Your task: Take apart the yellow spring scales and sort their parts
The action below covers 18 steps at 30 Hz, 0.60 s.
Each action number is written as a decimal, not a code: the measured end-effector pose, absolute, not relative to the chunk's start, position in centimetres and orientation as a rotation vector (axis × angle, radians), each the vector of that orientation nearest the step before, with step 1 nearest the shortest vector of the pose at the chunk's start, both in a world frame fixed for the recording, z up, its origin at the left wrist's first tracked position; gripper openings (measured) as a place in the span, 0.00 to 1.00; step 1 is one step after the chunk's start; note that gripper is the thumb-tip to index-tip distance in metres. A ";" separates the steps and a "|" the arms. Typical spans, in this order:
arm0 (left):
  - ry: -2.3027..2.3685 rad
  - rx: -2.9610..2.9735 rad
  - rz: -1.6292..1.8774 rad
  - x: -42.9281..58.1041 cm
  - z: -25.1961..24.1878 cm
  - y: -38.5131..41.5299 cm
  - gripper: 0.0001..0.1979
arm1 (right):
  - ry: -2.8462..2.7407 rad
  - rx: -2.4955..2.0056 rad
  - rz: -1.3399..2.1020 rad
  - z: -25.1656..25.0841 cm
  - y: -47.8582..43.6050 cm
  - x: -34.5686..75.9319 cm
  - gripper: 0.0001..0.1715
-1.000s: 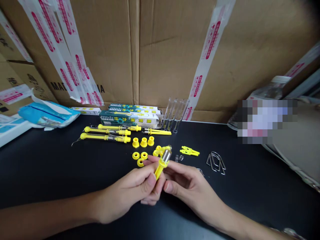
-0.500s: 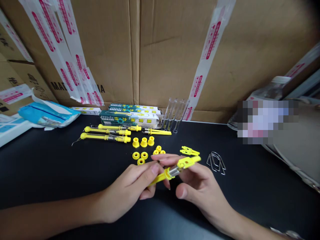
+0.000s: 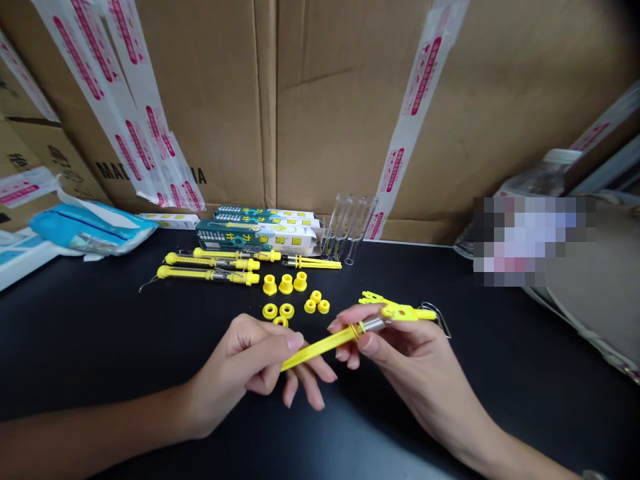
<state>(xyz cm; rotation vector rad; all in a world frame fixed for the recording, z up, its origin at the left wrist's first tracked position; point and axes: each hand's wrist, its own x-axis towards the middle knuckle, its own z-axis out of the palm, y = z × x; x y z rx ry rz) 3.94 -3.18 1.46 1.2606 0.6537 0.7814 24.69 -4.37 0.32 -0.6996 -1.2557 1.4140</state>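
My left hand (image 3: 255, 360) pinches the lower end of a yellow spring scale core (image 3: 320, 347) between thumb and forefinger, its other fingers spread beneath. Around the metal spring section near the upper end, the thumb and fingers of my right hand (image 3: 405, 353) are closed. A flat yellow piece with a hole (image 3: 403, 313) sits past the spring, over the right fingers. Behind the hands lie yellow flanged caps (image 3: 285, 285), yellow rings (image 3: 287, 311) and small yellow caps (image 3: 323, 307). Partly covered by my right hand are slotted yellow pieces (image 3: 371, 297) and bent wire hooks (image 3: 441, 319).
Assembled spring scales (image 3: 210, 275) lie at the back left, before printed boxes (image 3: 255, 237). Clear tubes (image 3: 350, 230) stand upright beside another core (image 3: 320, 263). A blue packet (image 3: 95, 227) is far left; a plastic bottle (image 3: 537, 180) and grey bag (image 3: 590, 267) are right. Cardboard (image 3: 340, 133) rises behind.
My right hand has moved right and closed around the core near its spring. My left hand has slid left toward the core's lower end, exposing more of the yellow strip, and its lower fingers have spread.
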 end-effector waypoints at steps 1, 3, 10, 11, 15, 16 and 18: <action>0.630 1.281 0.771 3.8 1.5 -3.1 0.31 | -1.248 -0.702 1.429 0.3 -4.3 24.7 0.07; 0.591 1.332 0.739 3.6 1.7 -3.0 0.26 | -1.238 -0.707 1.453 0.2 -4.2 24.8 0.07; 0.784 1.387 0.721 3.5 1.4 -3.3 0.11 | -1.247 -0.769 1.464 0.1 -4.3 24.6 0.09; 0.809 1.404 0.718 3.5 1.3 -3.3 0.10 | -1.241 -0.766 1.471 0.1 -4.3 24.5 0.10; 0.826 1.421 0.725 3.5 1.1 -3.5 0.07 | -1.195 -0.736 1.506 0.3 -4.4 24.3 0.12; 0.816 1.431 0.737 3.5 1.0 -3.6 0.07 | -1.179 -0.730 1.521 0.3 -4.4 24.2 0.13; 0.797 1.487 0.763 3.5 1.0 -3.7 0.08 | -1.150 -0.727 1.555 0.4 -4.4 24.3 0.14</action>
